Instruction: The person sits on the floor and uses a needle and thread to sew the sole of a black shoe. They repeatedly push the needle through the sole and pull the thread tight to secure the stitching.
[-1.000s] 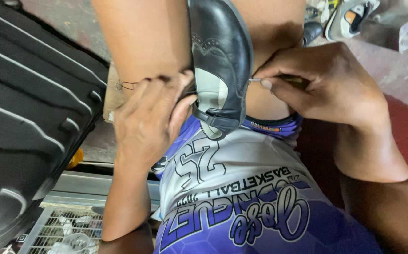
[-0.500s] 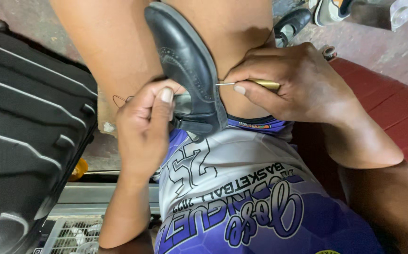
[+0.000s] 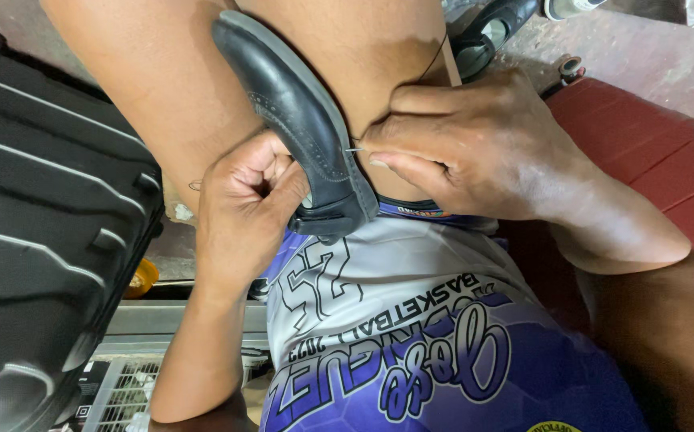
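**Bare arms, printed jersey**

The person wears a sleeveless basketball jersey (image 3: 411, 336), white above and purple below with a faint hexagon pattern, lettered in purple and white. Both forearms and legs are bare; no rings, watch or gloves.

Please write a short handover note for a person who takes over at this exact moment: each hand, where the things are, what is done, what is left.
Left hand: closed around the heel end of the black leather shoe, steadying it between the knees.
Right hand: pinching a thin metal needle whose tip is at the shoe's side edge, near the sole seam.
Nearby: black hard suitcase on the left, red floor on the right, another dark shoe at the top.
Done: cannot tell how much of the seam is stitched; no thread is clearly visible at the seam.
Left: probably the stitch at this point and any further along the edge.
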